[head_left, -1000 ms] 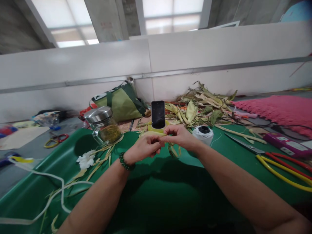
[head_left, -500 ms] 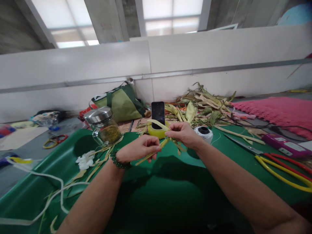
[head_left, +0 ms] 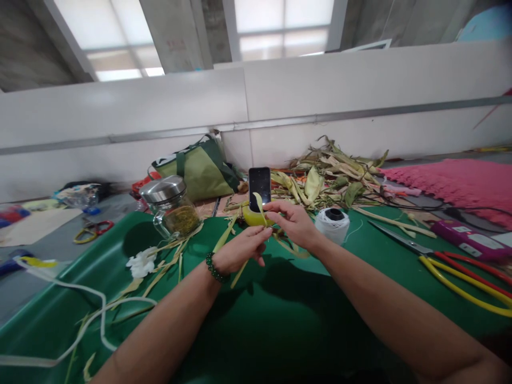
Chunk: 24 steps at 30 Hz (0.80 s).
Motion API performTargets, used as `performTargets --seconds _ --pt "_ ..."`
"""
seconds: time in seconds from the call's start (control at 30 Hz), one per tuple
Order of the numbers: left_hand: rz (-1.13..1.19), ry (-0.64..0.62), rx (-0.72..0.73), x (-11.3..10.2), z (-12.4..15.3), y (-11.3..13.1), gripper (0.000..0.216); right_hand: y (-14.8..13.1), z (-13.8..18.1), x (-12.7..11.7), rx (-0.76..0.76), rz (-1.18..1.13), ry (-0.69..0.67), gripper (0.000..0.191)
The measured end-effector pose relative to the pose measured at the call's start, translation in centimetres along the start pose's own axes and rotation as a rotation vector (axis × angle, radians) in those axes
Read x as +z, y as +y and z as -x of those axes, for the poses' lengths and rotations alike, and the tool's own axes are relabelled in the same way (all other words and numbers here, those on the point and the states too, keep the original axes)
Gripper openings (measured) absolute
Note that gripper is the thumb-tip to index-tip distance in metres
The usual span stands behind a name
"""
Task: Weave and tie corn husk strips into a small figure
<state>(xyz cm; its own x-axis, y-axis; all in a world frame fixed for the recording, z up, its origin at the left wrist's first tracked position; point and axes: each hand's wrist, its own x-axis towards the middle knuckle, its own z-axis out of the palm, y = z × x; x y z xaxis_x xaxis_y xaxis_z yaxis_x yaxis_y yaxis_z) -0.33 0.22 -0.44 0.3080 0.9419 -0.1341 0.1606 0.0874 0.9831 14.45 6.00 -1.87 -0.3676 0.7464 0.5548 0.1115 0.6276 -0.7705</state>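
Over the green mat (head_left: 256, 330), my two hands meet on a bundle of pale green corn husk strips. My left hand (head_left: 242, 248), wearing a dark green bead bracelet (head_left: 214, 268), pinches the husk with thumb and fingers. One husk strip (head_left: 226, 233) sticks up behind that hand and another end hangs below it. My right hand (head_left: 296, 223) is closed at the base of a husk strip (head_left: 260, 204) that stands upright, its tip curling left. Thin husk ends (head_left: 290, 248) dangle under the right fingers. The exact pinch point is partly hidden by the fingers.
Behind the hands a phone (head_left: 259, 184) leans on a yellow round holder (head_left: 253, 216). A white thread spool (head_left: 333, 226) stands right, near large scissors (head_left: 424, 249). A glass jar (head_left: 176, 213) and white cord (head_left: 102, 304) lie left. Husks (head_left: 336, 170) pile at the back.
My left hand has moved right and up, closer to my right hand. The husk strip at the right fingers has swung from lying leftward to upright. Another strip now sticks up behind the left hand.
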Motion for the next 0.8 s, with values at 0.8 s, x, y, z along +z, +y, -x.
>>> performTargets --seconds 0.8 --pt "0.099 -0.171 -0.065 -0.5 -0.4 -0.4 0.046 -0.3 1.0 -0.2 -0.249 0.315 0.038 0.033"
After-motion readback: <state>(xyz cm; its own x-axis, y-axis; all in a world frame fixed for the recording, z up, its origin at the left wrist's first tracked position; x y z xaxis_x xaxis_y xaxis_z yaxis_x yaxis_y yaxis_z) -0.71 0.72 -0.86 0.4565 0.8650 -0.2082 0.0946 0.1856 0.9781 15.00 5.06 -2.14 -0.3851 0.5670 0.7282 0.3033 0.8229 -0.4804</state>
